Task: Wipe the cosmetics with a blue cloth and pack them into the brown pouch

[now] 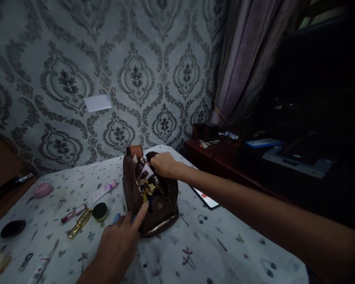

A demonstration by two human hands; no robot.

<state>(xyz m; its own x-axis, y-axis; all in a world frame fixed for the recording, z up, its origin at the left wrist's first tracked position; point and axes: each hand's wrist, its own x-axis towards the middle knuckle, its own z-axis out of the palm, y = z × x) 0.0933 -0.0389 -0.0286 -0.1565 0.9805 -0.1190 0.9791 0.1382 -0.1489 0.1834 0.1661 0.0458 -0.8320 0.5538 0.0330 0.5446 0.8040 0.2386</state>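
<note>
A brown handbag [133, 189] stands unzipped on the bed-like surface, its mouth turned towards me. Inside are several cosmetics, among them a pale pink tube [147, 170] and small yellow pieces [150, 188]. My right hand [164, 165] is closed at the bag's far right rim, apparently gripping the edge; its fingertips are partly hidden. At the near left side of the bag, my left hand [121, 238] has one digit stretched onto the rim and the others bent against the outside. A small blue thing [116, 218] shows just beyond those knuckles.
To the left lie a dark-lidded round jar [100, 212], a gold tube [80, 223], a red lip-gloss tube [73, 213], a pink-white tube [104, 191] and a pink round item [43, 190]. A tablet or phone [207, 197] lies right of the bag. Behind rises a patterned wall [136, 79].
</note>
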